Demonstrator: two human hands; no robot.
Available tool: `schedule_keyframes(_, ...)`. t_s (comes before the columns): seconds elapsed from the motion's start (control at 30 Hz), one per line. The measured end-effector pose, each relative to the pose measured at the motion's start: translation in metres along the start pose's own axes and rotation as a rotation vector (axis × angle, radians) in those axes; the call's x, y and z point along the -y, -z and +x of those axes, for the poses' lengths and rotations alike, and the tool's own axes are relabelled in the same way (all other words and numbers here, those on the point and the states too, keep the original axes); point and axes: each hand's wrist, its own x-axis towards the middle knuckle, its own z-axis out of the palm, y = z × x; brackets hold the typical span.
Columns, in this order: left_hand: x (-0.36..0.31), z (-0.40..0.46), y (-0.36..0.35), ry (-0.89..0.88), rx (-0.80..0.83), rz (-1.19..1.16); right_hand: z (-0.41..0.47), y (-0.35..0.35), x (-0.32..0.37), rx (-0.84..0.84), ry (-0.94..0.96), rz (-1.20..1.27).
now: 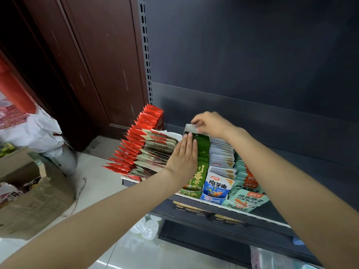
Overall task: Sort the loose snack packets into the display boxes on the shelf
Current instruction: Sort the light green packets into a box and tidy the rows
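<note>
- Left hand [183,156] laid flat, fingers straight and together, pressed against the left side of the green display box [196,167], fingertips up near its back end. Nothing gripped, just pushing or steadying.
- Right hand [210,124] reaching over the far end of that same box, fingers curled and pinching the pale back flap [191,129] at its top edge.
- Green packets [203,146] standing in a row inside the green box, filed front to back, filling most of it.
- Just right of that, a blue-and-white box [214,193] packed with white packets [222,152], also in a tidy row.
- Next one over, a teal box [243,200] with teal-and-orange packets [246,177], touching the blue-and-white one.
- Left of the green box, beige packets [155,150] fanned out and leaning, a bit messier than the rest.
- Furthest left, red packets [134,144] in a long staggered row running to the back of the shelf [272,215].
- All 5 rows sitting side by side on the same dark shelf against a dark back panel.
- Down on the floor at left: an open cardboard carton [33,200] and a white plastic bag [38,133] next to a dark red door [93,65].
</note>
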Motion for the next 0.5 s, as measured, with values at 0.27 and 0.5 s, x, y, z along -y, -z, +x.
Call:
schedule_keyframes(0.27, 0.003, 0.036, 0.013, 0.057, 0.188, -0.231, -0.034, -0.018, -0.028, 0.039, -0.099, -0.042)
schedule_keyframes(0.5, -0.001, 0.036, 0.008, 0.039, 0.065, -0.166, -0.014, -0.017, -0.030, -0.103, -0.120, -0.001)
